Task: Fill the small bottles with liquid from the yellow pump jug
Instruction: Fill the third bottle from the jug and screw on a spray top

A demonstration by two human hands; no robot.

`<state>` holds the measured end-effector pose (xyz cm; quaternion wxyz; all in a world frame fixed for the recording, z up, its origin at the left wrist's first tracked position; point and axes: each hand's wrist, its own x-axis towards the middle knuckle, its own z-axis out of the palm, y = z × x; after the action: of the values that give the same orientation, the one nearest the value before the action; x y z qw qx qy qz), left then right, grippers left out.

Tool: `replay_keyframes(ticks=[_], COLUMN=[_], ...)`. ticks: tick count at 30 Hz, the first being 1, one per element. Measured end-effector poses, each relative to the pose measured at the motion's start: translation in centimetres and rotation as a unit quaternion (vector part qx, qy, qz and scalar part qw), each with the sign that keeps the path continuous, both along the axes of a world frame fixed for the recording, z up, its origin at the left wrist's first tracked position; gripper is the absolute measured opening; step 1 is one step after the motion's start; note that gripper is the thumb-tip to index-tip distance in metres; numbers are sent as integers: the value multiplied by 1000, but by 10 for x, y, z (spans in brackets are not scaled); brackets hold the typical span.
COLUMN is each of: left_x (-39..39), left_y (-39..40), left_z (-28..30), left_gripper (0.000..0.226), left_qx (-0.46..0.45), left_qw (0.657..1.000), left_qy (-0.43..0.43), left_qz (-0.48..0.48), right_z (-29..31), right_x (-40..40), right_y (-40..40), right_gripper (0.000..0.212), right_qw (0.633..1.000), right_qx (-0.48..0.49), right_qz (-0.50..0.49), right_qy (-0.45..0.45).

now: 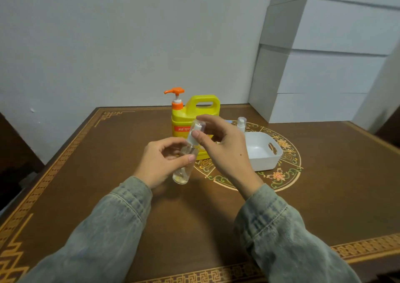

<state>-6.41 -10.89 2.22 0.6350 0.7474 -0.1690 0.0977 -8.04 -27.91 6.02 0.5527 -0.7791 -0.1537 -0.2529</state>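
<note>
My left hand (161, 160) grips a small clear bottle (183, 170) by its body, tilted above the table, with a little yellowish liquid at its bottom. My right hand (223, 146) pinches the bottle's white spray top and clear cap (195, 132) between thumb and fingers. Behind both hands stands the yellow pump jug (194, 113) with its orange pump head (175, 92) pointing left. A second small clear bottle (241, 123) with a white spray top stands upright behind the white basket.
A white plastic basket (265, 152) with a handle slot sits right of the jug on the brown patterned table (108, 174). Stacked white boxes (324, 66) stand at the back right. A white wall runs behind the table.
</note>
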Motion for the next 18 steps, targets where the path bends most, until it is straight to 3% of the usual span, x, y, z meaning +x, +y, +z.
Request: replay_keyframes(ticks=[6,18], left_x=[32,78], left_y=[-48,-81], left_z=[12,17], left_gripper=[52,32], left_qx=[-17,-92], left_qw=[997,990], left_qy=[8,22], left_qz=[-75,-108], right_z=[21,28], right_x=[11,62], right_y=[-41,-117], right_gripper=[32,21], right_qw=[997,968], right_qx=[-14,-40], right_qz=[-76,-247], right_qy=[-5,19])
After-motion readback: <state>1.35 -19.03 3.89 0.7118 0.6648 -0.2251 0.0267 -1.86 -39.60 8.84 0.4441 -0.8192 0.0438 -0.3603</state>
